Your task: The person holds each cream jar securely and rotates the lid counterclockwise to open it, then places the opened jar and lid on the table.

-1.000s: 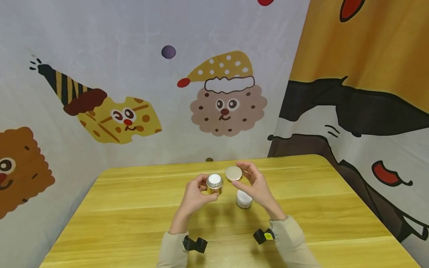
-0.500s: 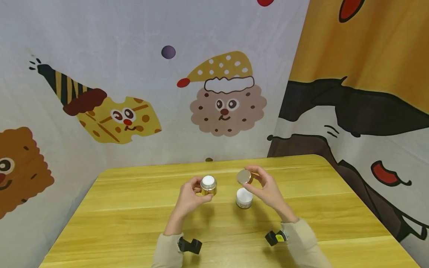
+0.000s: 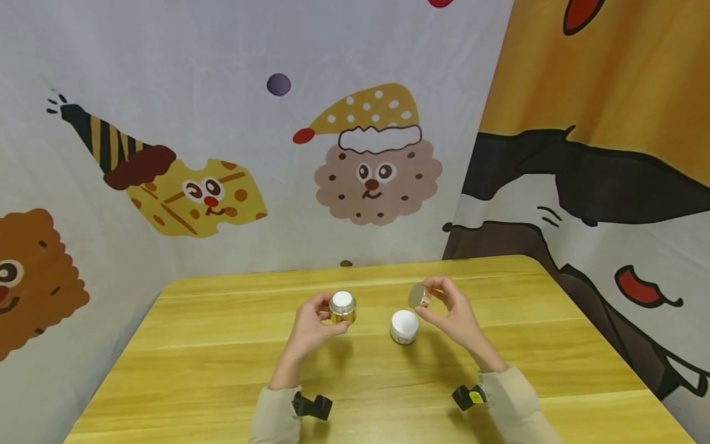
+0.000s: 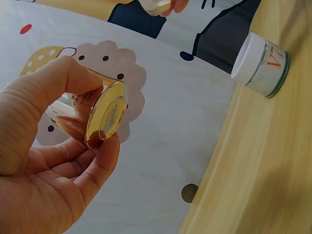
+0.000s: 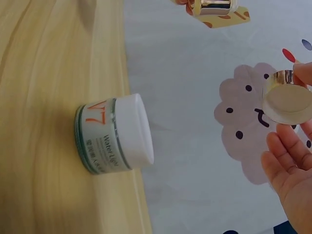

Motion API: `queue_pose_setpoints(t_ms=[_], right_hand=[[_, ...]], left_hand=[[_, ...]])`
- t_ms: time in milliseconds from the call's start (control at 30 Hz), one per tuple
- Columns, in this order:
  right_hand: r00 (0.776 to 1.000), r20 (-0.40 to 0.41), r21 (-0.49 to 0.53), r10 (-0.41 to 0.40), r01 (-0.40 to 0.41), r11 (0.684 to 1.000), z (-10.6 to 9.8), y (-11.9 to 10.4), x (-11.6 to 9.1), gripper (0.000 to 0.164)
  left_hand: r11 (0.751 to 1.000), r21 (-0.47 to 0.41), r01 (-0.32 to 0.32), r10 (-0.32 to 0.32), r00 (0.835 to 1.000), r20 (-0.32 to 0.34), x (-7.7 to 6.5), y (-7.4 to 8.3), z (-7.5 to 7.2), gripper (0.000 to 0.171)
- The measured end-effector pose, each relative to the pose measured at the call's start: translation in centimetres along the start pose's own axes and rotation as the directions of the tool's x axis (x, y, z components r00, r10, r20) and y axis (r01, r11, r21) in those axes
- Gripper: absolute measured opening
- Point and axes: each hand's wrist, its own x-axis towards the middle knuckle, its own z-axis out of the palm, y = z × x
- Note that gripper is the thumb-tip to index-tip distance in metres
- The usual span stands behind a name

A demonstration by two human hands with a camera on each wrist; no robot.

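My left hand (image 3: pixel 310 325) grips a small gold cream jar (image 3: pixel 344 313) by its sides, thumb in front and fingers behind. The jar is open at the top, with white showing inside its rim, and it is held above the table. From the left wrist view the jar's gold base (image 4: pixel 108 114) faces the camera. Between thumb and fingers, my right hand (image 3: pixel 456 314) pinches a round gold lid (image 3: pixel 420 296) by its edge, tilted on its side. Under and between the hands stands a white-capped jar (image 3: pixel 404 327) marked V7, upright on the table and untouched.
The wooden table (image 3: pixel 233 370) spreads under both hands, its back edge close to a printed cloth backdrop (image 3: pixel 288 185). Dark camera mounts (image 3: pixel 313 406) sit on both wrists. A second cloth (image 3: pixel 588 197) hangs along the right side.
My right hand has moved right with the lid, away from the gold jar, and turned the lid on edge. My left hand has shifted slightly left with the jar. The white-capped jar stays put.
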Motion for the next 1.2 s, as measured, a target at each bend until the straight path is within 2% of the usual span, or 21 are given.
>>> queue_pose_setpoints(t_ms=[300, 600, 767, 900, 1033, 1200], right_hand=[[1.000, -0.001, -0.028, 0.014, -0.014, 1.000, -0.7, 0.5, -0.4, 0.044], [0.999, -0.005, -0.135, 0.037, -0.037, 0.990, -1.4, -0.3, -0.5, 0.044], [0.999, -0.008, -0.241, 0.051, -0.052, 0.969, -1.4, -2.2, -0.3, 0.042], [0.999, 0.003, -0.325, 0.042, -0.038, 0.945, -1.4, -2.7, -0.5, 0.041], [0.999, 0.032, -0.366, 0.029, -0.016, 0.931, -1.4, -2.3, -1.0, 0.040], [0.997, 0.060, -0.394, 0.057, -0.029, 0.919, -2.0, 1.5, -2.5, 0.042]], left_hand=[[1.000, -0.003, -0.002, 0.002, 1.000, 0.006, 0.1, -0.3, 0.0, 0.043], [1.000, -0.005, -0.009, 0.009, 1.000, 0.005, 0.1, -0.4, 0.0, 0.043], [1.000, -0.008, 0.005, -0.005, 1.000, 0.003, 0.1, -0.4, 0.0, 0.043], [1.000, -0.016, 0.015, -0.015, 1.000, 0.002, 0.0, -0.5, 0.0, 0.043], [1.000, -0.021, 0.013, -0.013, 1.000, -0.001, 0.0, -0.5, 0.0, 0.043], [1.000, -0.024, 0.005, -0.005, 1.000, -0.003, 0.0, -0.6, 0.0, 0.043]])
